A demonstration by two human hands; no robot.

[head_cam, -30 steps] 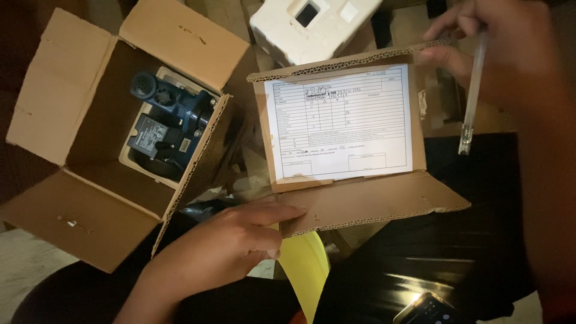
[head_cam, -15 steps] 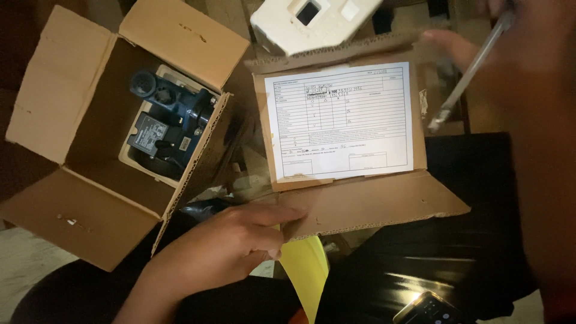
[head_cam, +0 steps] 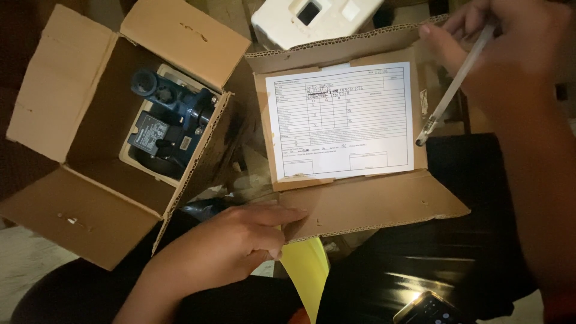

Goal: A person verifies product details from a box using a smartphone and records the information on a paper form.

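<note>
Since the earlier frames, the right hand (head_cam: 510, 54) had swung its pen (head_cam: 455, 84) from hanging nearly straight down into a slant, with the tip now low and to the left, just off the right edge of the printed form (head_cam: 345, 117). The fingers (head_cam: 441, 39) of that hand were clamped together around the upper end of the clear-barrelled pen, and the tip hovered just beside the paper; whether it touched the cardboard underneath could not be told. The left hand (head_cam: 234, 249) had stayed where it was, lying flat with its fingers (head_cam: 282, 219) held loosely together and pressed on the near-left corner of the front flap of the cardboard box (head_cam: 384, 204), gripping nothing.

The form lay flat on that box, tucked under the side flaps, its upper lines filled in by hand. A yellow sheet (head_cam: 309, 273) hung down from beneath the front flap, just right of the left hand. To the left stood an open carton (head_cam: 78, 174) with all flaps spread, holding a dark blue device (head_cam: 168, 129) seated in a pale insert. A white foam block (head_cam: 315, 21) sat beyond the form's box at the top. A phone (head_cam: 429, 309) lay at the bottom edge on a glossy black surface (head_cam: 420, 264).
</note>
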